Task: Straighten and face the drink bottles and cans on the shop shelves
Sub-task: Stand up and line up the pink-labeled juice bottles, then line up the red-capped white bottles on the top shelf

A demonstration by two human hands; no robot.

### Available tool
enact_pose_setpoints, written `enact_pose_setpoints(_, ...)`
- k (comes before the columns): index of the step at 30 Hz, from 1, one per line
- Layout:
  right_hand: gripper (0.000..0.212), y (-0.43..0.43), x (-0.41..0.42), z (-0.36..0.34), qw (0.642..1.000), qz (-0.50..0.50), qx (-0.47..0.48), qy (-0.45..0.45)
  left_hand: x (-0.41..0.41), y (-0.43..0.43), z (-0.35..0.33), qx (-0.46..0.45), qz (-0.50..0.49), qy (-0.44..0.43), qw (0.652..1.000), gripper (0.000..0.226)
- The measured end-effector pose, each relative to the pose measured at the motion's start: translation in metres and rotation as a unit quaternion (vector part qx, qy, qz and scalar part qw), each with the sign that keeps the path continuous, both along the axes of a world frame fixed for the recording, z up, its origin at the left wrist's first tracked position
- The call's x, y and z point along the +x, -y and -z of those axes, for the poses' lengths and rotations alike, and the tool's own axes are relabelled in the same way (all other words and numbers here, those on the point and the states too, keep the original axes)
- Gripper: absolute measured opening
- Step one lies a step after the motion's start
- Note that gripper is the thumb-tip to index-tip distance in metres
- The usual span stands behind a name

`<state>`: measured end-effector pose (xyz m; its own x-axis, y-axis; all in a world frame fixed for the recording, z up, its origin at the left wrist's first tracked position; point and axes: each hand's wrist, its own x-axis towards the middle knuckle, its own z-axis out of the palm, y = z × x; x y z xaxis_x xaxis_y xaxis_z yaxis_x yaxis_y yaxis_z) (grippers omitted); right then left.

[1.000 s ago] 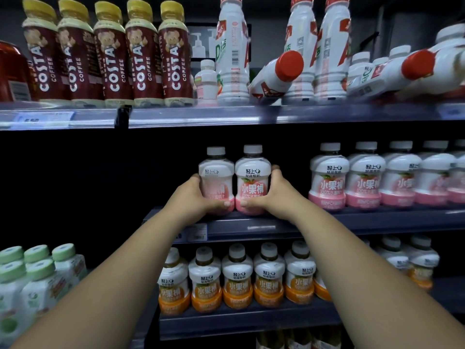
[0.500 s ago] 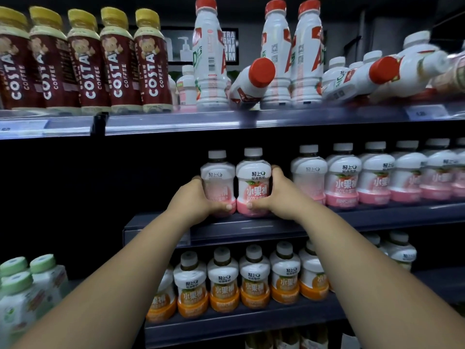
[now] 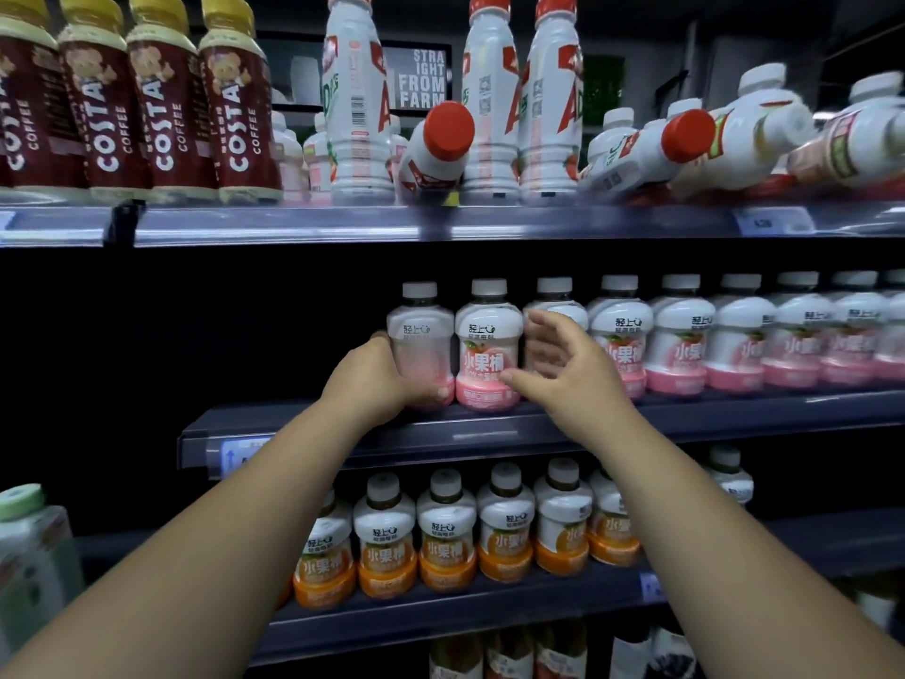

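Observation:
On the middle shelf [image 3: 489,436] stands a row of small white-and-pink bottles. My left hand [image 3: 372,379] grips the leftmost pink bottle [image 3: 422,335], whose label is turned partly away. Beside it a second pink bottle [image 3: 487,350] faces front. My right hand [image 3: 563,365] hovers in front of the third bottle [image 3: 556,298] with fingers spread and relaxed; its thumb tip is at the second bottle's base. The rest of the pink row [image 3: 734,335] runs right, touching the third bottle.
The top shelf [image 3: 440,223] carries Costa coffee bottles [image 3: 161,95], tall white red-capped bottles [image 3: 489,90], and several toppled ones [image 3: 651,149]. Orange-based bottles [image 3: 445,531] line the lower shelf. Green-capped bottles [image 3: 24,556] stand at the far left. The middle shelf's left part is dark.
Both hands slid the two pink bottles right, up against the rest of the row. My right hand has let go of the second bottle and opened; my left still grips the first.

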<state>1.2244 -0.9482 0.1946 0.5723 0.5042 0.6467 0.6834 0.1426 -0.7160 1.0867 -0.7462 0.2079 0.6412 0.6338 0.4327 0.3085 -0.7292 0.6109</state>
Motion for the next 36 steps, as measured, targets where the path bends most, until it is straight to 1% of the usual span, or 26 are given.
enact_pose_setpoints(2, 0.064, 0.01, 0.003, 0.0, 0.999, 0.02, 0.04, 0.007, 0.001, 0.005, -0.001, -0.002, -0.009, -0.004, 1.0, 0.092)
enact_pose_setpoints(3, 0.061, 0.014, 0.004, -0.001, 0.999, 0.016, 0.044, 0.005, 0.0, 0.006, -0.001, -0.003, -0.012, -0.008, 1.0, 0.092)
enact_pose_setpoints(7, 0.053, 0.023, 0.014, -0.001, 1.0, -0.013, -0.002, 0.009, -0.005, 0.015, -0.003, -0.021, -0.012, -0.007, 1.0, 0.074)
enact_pose_setpoints(8, 0.052, 0.024, 0.017, 0.0, 1.0, -0.017, -0.003, 0.007, -0.006, 0.017, -0.002, -0.015, -0.021, -0.002, 1.0, 0.074)
enact_pose_setpoints(9, 0.05, 0.026, 0.02, -0.001, 1.0, -0.022, 0.001, 0.008, -0.005, 0.02, -0.001, 0.005, -0.041, 0.013, 0.999, 0.077)
enact_pose_setpoints(11, 0.047, 0.032, 0.028, -0.003, 0.999, -0.029, 0.023, 0.01, -0.006, 0.03, -0.001, 0.062, -0.096, 0.073, 0.991, 0.083)
enact_pose_setpoints(13, 0.045, 0.039, 0.033, -0.01, 0.999, -0.033, 0.032, 0.011, -0.006, 0.046, -0.006, 0.098, -0.127, 0.136, 0.978, 0.078)
enact_pose_setpoints(14, 0.045, 0.044, 0.036, -0.014, 0.999, -0.036, 0.034, 0.012, -0.004, 0.057, -0.012, 0.109, -0.123, 0.157, 0.974, 0.073)
enact_pose_setpoints(16, 0.044, 0.054, 0.044, -0.024, 0.998, -0.037, 0.04, 0.024, 0.003, 0.082, -0.023, 0.128, -0.089, 0.168, 0.973, 0.066)
enact_pose_setpoints(20, 0.041, 0.076, 0.056, -0.048, 0.996, -0.015, 0.071, 0.054, 0.024, 0.131, -0.047, 0.163, -0.019, 0.174, 0.971, 0.063)
enact_pose_setpoints(24, 0.045, 0.096, 0.072, -0.072, 0.992, -0.015, 0.114, 0.046, 0.047, 0.167, -0.069, 0.181, 0.011, 0.18, 0.967, 0.065)
enact_pose_setpoints(30, 0.056, 0.105, 0.083, -0.114, 0.986, -0.02, 0.151, 0.065, 0.072, 0.19, -0.098, 0.203, 0.03, 0.177, 0.962, 0.064)
enact_pose_setpoints(34, 0.063, 0.089, 0.087, -0.14, 0.986, 0.012, 0.146, 0.082, 0.083, 0.192, -0.118, 0.215, 0.03, 0.181, 0.959, 0.064)
enact_pose_setpoints(36, 0.069, 0.077, 0.092, -0.151, 0.986, 0.04, 0.135, 0.095, 0.088, 0.188, -0.129, 0.209, 0.036, 0.193, 0.958, 0.064)
